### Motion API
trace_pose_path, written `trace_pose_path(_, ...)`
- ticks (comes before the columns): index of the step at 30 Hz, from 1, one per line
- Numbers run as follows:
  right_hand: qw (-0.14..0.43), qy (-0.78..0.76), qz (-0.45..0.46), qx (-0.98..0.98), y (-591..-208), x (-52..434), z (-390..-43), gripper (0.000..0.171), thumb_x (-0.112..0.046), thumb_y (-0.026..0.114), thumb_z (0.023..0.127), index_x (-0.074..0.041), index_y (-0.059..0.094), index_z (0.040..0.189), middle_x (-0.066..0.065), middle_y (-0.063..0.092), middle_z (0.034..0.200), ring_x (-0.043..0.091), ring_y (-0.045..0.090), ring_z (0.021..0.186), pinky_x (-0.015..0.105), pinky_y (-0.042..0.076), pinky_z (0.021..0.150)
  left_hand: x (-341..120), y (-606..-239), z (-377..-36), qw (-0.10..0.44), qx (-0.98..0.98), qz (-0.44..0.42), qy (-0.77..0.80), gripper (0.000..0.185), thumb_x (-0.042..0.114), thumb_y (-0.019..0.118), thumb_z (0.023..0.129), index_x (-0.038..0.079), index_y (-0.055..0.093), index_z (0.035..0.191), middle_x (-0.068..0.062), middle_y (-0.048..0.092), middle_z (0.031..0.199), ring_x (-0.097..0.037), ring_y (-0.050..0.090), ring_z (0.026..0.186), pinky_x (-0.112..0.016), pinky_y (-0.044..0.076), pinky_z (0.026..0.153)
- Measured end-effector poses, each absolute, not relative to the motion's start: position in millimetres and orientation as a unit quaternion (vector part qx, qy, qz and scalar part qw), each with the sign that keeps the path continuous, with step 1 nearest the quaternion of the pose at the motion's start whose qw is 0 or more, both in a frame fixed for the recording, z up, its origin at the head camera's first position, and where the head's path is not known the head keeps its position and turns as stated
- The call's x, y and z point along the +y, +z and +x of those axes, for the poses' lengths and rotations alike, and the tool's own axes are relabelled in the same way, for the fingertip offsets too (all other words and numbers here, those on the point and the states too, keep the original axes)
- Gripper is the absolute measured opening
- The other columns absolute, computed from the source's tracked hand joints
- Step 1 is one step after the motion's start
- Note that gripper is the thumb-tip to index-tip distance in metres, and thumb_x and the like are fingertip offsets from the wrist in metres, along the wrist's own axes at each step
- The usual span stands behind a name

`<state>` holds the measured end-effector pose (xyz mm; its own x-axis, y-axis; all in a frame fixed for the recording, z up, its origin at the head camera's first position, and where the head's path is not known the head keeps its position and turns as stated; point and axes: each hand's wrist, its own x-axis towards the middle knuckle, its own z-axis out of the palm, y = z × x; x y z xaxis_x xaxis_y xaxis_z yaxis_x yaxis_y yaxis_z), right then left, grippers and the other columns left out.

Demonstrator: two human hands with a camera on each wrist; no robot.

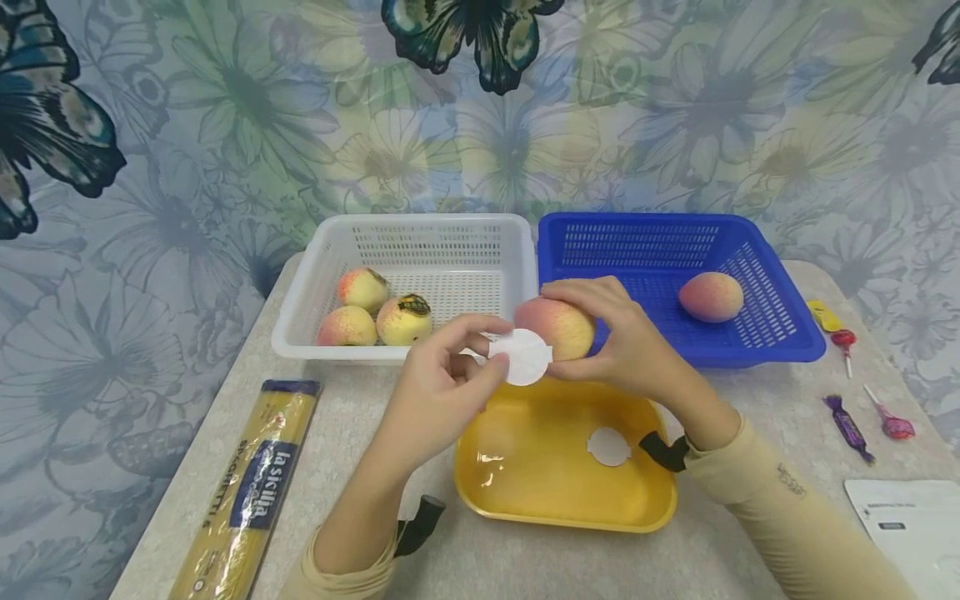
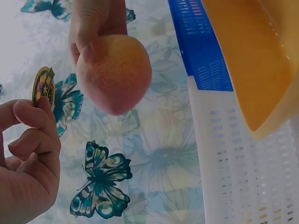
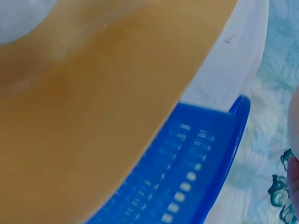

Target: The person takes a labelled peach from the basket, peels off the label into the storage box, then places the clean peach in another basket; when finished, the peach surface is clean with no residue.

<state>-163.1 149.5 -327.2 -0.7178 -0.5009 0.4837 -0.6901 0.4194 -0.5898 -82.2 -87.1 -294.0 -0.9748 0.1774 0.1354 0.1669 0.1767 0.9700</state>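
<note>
A peach [image 1: 572,333] sits in the right hand [image 1: 626,333], raised over the far edge of the yellow tray [image 1: 540,500], in front of the two baskets. The fingers curl round it — thumb below, the others over the top. Beside it, the left hand [image 1: 450,383] pinches a round sticker [image 1: 525,358] between thumb and fingers, its white back facing the head camera; the left wrist view shows its coloured print and a gap between it and the peach.

In the tray lies a second round label [image 1: 609,447], white side up. Behind and to the left, the white basket [image 1: 442,220] holds three peaches [image 1: 401,327] grouped in its left part, with a dark printed sticker plain on one. The blue basket [image 1: 626,242] next to it holds a single fruit [image 1: 711,297] towards its right side.

Along the left of the desk [image 1: 360,442] lies a pack of spaghetti [image 1: 251,492]. At the right are two lollipops [image 1: 896,427], a yellow sweet [image 1: 825,316], a purple sweet [image 1: 849,429] and a white packet [image 1: 911,533]. Flowers and butterflies [image 1: 472,33] pattern the backdrop [image 1: 510,158].
</note>
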Motion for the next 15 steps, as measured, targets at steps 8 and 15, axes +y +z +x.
trace_pose_path(8,0.118,0.406,0.298,-0.856,-327.1,182.0,-160.7,0.082,-0.021,0.097,0.059,-0.021,0.062,0.134,-0.004,0.062,0.136,0.012,0.046,0.115,0.032,0.046,0.09,-82.8,-315.1,-79.8,0.032,0.817,0.088,0.569,0.025,0.018,0.069,0.092,0.029,0.068,0.115,0.0,0.064,0.095,-0.017,0.053,0.059,-0.022,0.044,0.05)
trace_pose_path(15,0.137,0.416,0.243,-0.866,-325.0,209.5,-158.6,0.082,-0.012,0.095,0.062,-0.024,0.061,0.135,-0.003,0.061,0.136,0.004,0.045,0.117,0.013,0.043,0.092,-63.7,-345.7,-74.7,0.062,0.864,0.095,0.491,0.025,0.022,0.071,0.09,0.027,0.069,0.115,0.007,0.069,0.09,-0.01,0.055,0.057,-0.024,0.046,0.047)
